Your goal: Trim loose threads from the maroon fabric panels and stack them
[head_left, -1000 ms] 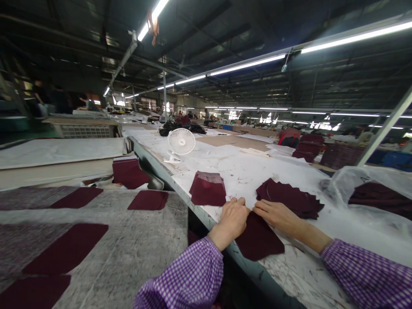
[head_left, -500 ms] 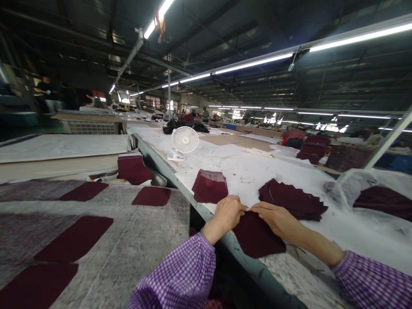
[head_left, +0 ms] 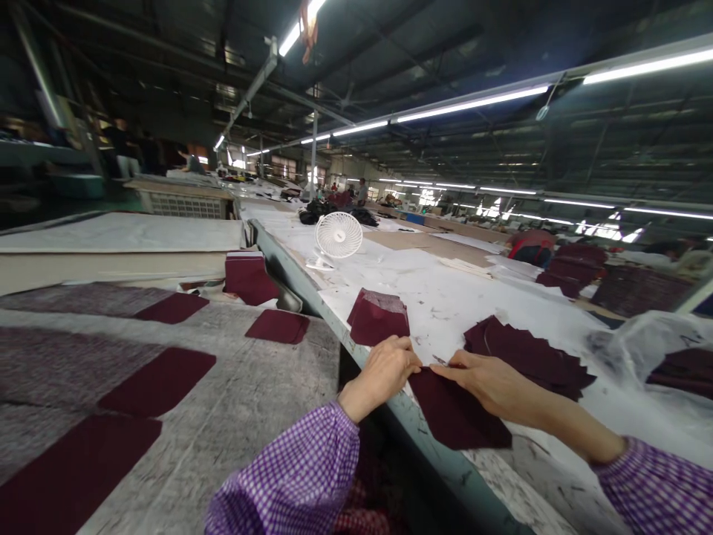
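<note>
A dark maroon fabric piece (head_left: 460, 412) lies at the edge of the white table, its near corner over the rim. At its far left corner, my left hand (head_left: 384, 371) pinches the cloth edge. My right hand (head_left: 490, 383) rests along the far edge, thumb and fingers pressed close on the cloth near the left fingertips. Just beyond my left hand stands a neat stack of maroon pieces (head_left: 377, 319). A fanned pile of maroon pieces (head_left: 526, 353) lies beyond my right hand.
A white fan (head_left: 338, 235) stands farther up the table. To the left, a lower grey surface (head_left: 239, 401) holds several maroon pieces (head_left: 159, 381); a gap separates it from the table. A clear plastic bag (head_left: 629, 342) with dark cloth lies right. People stand far off.
The view has turned slightly left, so things sit farther right. My right fingers have slid a little apart from the left ones along the fabric edge; both hands stay on the cloth.
</note>
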Tool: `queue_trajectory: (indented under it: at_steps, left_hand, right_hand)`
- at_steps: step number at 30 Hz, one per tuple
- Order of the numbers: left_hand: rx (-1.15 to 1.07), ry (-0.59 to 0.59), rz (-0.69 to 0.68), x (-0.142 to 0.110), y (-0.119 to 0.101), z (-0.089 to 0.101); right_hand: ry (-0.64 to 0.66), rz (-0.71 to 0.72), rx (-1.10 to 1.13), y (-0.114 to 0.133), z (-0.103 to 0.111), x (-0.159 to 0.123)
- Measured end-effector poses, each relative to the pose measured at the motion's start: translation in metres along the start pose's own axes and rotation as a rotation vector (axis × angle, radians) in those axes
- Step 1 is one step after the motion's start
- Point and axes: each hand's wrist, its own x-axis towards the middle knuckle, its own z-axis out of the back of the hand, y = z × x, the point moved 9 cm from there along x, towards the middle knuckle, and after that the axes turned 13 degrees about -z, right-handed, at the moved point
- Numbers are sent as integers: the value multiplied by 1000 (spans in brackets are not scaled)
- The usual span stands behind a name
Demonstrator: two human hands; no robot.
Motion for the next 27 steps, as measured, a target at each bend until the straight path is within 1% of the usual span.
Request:
queue_trajectory:
  at_steps: [3, 7, 11, 15, 18, 21, 24, 27]
  left_hand:
    - [-12, 7, -4, -3, 2, 1]
    - [-109, -48, 18, -8, 8, 7]
    - [-193, -49, 30, -11, 12, 10]
    - [-274, -72, 23, -13, 12, 15]
    - [-321, -108, 12, -14, 13, 17]
    - [-376, -168, 68, -15, 22, 20]
    - [-373, -195, 136, -14, 29, 20]
    - [-320, -201, 154, -12, 27, 19]
  right_hand:
    - [57, 47, -127, 6, -4, 5]
    - [101, 114, -213, 14, -2, 10]
    - [93, 151, -219, 21, 4, 14]
    - [95, 164, -236, 24, 4, 16]
    - [104, 191, -273, 26, 1, 17]
    - [73, 211, -302, 28, -1, 16]
    - [18, 179, -318, 29, -1, 12]
    - [-31, 74, -280, 24, 3, 10]
